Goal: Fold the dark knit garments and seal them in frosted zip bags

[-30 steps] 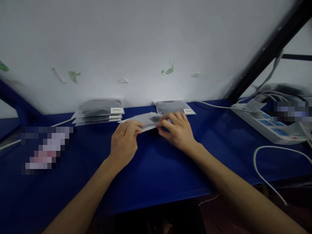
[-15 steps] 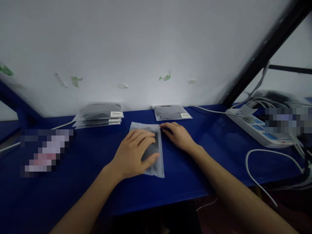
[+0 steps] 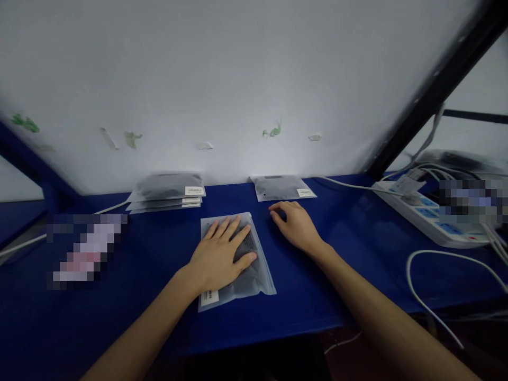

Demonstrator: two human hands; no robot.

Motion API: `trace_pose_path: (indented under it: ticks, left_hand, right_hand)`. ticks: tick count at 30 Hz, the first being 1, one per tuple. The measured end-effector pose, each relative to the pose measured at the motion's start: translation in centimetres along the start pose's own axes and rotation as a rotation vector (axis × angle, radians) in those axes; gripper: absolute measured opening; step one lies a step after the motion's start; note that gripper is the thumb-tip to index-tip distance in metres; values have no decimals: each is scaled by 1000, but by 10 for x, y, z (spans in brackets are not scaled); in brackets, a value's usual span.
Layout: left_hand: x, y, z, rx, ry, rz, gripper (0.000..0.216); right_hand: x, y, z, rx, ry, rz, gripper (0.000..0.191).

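My left hand (image 3: 220, 256) lies flat with fingers spread on a frosted zip bag (image 3: 256, 280). Something dark is inside the bag, and its kind is hidden. A white label (image 3: 209, 297) shows at the bag's near left corner, and the zip edge runs down its right side. Just right of the bag, my right hand (image 3: 296, 225) rests on the blue table with loosely curled fingers, a gap between thumb and forefinger. It holds nothing and is apart from the bag.
Several similar bags lie stacked (image 3: 169, 188) at the back left, and a single labelled bag (image 3: 281, 187) lies at the back centre. On the right are a white power strip (image 3: 428, 214) and loose cables (image 3: 413, 275). A blurred-out object (image 3: 91, 246) lies left.
My left hand has flattened and spread on the bag, which is turned slightly and nearer, its label now showing. My right hand has come away from the bag's edge.
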State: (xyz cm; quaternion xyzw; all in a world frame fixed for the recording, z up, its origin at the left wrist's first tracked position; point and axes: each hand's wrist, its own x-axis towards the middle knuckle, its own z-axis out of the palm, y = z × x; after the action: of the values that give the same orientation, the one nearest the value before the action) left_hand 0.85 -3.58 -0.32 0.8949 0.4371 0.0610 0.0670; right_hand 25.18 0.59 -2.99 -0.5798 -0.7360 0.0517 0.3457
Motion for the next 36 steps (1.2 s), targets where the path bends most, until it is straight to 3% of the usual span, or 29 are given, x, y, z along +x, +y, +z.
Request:
trace_pose_path:
  ticks: [8,12,14,20,25,27,29,32,34,35,36]
  left_hand:
    - [2,7,3,-12,4,-67,65]
    - [4,8,-5,-38,114,-59,46]
    - [6,2,-10,-34,170,-71,38]
    - [3,-28,-15,199,196,-303,25]
    - [2,-37,-21,163,242,-211,16]
    - [7,-46,-36,113,374,-212,16]
    - [15,-66,-59,58,611,-280,12]
    - [30,-118,-96,-8,901,-420,12]
    - [37,-158,-111,-42,1009,-502,21]
    - [39,-176,-114,-53,1077,-513,25]
    - [40,-192,-114,-60,1123,-437,30]
  right_hand:
    - [2,14,-1,-180,10,95,20]
    - [3,17,0,-197,2,110,21]
    - [3,18,0,-189,-2,115,21]
    - [4,22,3,-150,1,130,19]
    - [4,23,4,-108,10,170,19]
    - [4,23,4,-96,10,180,20]
    - [4,23,4,-102,13,172,20]
    - [4,22,6,-141,26,154,21]
    - [4,21,7,-155,24,152,21]
    - [5,21,7,-156,20,153,22]
    - [5,21,7,-155,15,157,22]
